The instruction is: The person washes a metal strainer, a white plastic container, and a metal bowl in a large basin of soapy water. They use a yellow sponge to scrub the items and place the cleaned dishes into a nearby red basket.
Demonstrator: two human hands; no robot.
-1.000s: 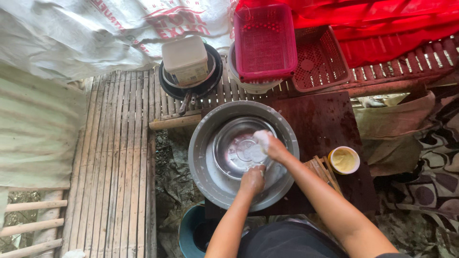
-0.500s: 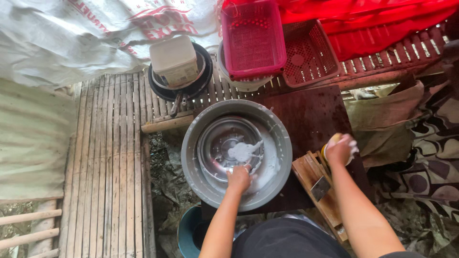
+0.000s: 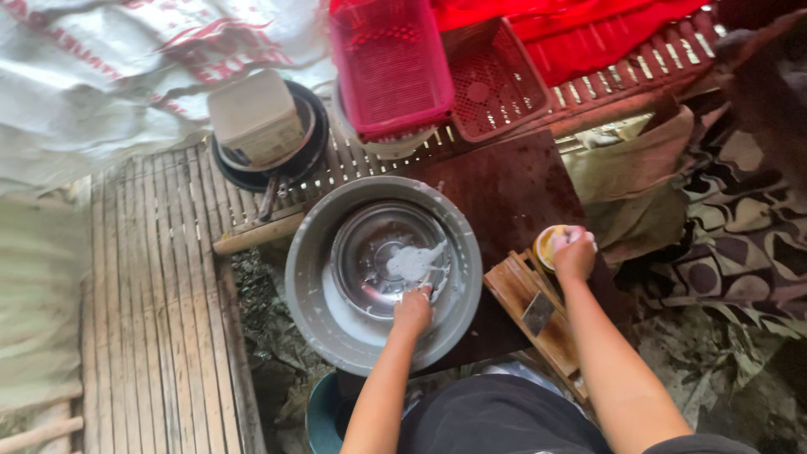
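While the left hand (image 3: 412,311) is gripping the near rim of a smaller steel bowl (image 3: 378,252), fingers curled over the edge and thumb side hidden, it is holding that bowl steady inside a large metal basin (image 3: 307,277) at the centre of the frame. White suds (image 3: 414,262) are lying across the smaller bowl's floor, and a thin film of soapy water is pooling in the basin's lower left, so the bowl is sitting nested where drips stay contained. To the right of centre, the right hand (image 3: 574,256) is reaching over a small yellow cup (image 3: 548,244), its fingers bunched and closed down onto the cup's mouth; whether they are pinching something inside it I cannot tell, as the hand is covering most of it. The cup is resting on a dark board (image 3: 504,189) just beside a slatted wooden rack (image 3: 538,324) in the lower right, close enough to the basin for a short reach. In the upper part of the frame a pink plastic basket (image 3: 391,63) is standing over a whitish bowl, with a red basket (image 3: 496,80) tilted beside it on bamboo slats (image 3: 160,319), likely so things can drain. At upper left a pale square container (image 3: 256,118) is sitting inside a black pan (image 3: 311,151).
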